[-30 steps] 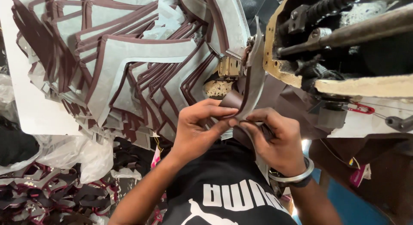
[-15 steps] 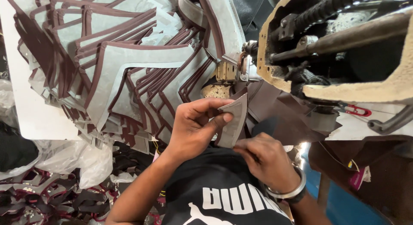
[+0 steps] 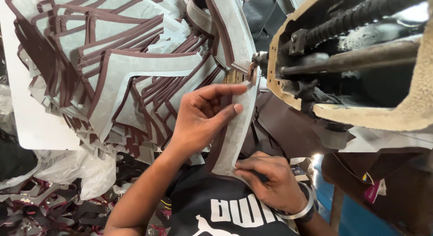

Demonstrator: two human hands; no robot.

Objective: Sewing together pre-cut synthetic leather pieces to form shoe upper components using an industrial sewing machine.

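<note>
A long grey shoe-upper piece [image 3: 234, 132] with brown edging runs from the sewing machine's needle area [image 3: 251, 73] down toward me. My left hand [image 3: 203, 116] pinches its upper part between thumb and fingers, close to the needle. My right hand [image 3: 270, 182], with a metal bangle on the wrist, grips the piece's lower end near my black shirt. The brown edge tape lies along the piece's left side under my left fingers.
A big fanned pile of finished grey-and-brown pieces [image 3: 103, 69] covers the white table [image 3: 31, 123] at left. The sewing machine body [image 3: 361, 64] fills the upper right. Clear plastic bags [image 3: 72, 168] and more pieces [image 3: 45, 209] lie at lower left.
The view has tilted and closed in. My left hand moved up along the piece toward the needle. My right hand dropped to the lower end, and the piece now lies stretched out straight.
</note>
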